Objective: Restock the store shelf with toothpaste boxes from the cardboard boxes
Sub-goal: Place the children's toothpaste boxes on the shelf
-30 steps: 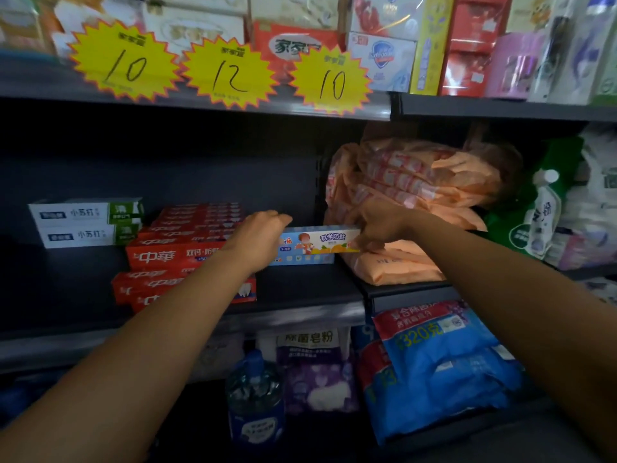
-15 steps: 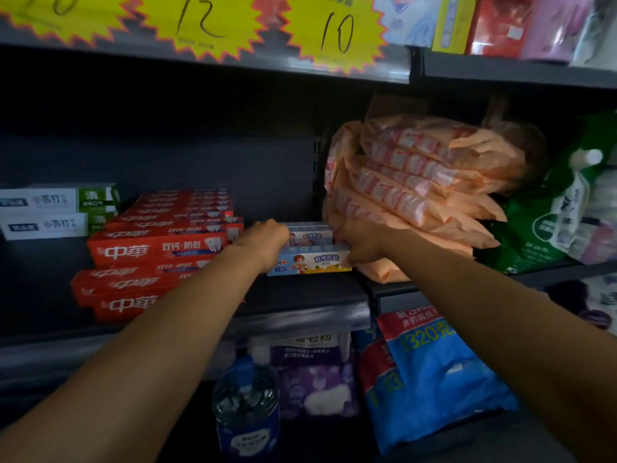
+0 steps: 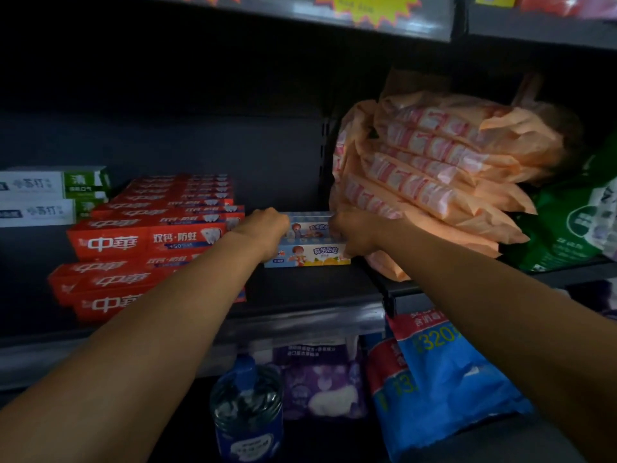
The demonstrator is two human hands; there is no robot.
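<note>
A stack of light-blue children's toothpaste boxes (image 3: pixel 312 253) stands on the dark middle shelf (image 3: pixel 310 289), between red toothpaste boxes and orange packets. My left hand (image 3: pixel 265 228) grips the stack's left end with curled fingers. My right hand (image 3: pixel 354 233) grips its right end, close against the orange packets. Both forearms reach in from below. The upper box shows only between my hands. No cardboard box is in view.
Red toothpaste boxes (image 3: pixel 147 242) are piled to the left, white-and-green ones (image 3: pixel 50 195) farther left. Orange packets (image 3: pixel 434 182) lean at the right, beside a green bag (image 3: pixel 567 225). Below hang a blue bottle (image 3: pixel 247 409), a purple pack (image 3: pixel 320 382) and blue bags (image 3: pixel 434 379).
Both hands have pushed the light-blue boxes deeper into the shelf, and a second box now sits on top. The camera has moved closer and tilted down.
</note>
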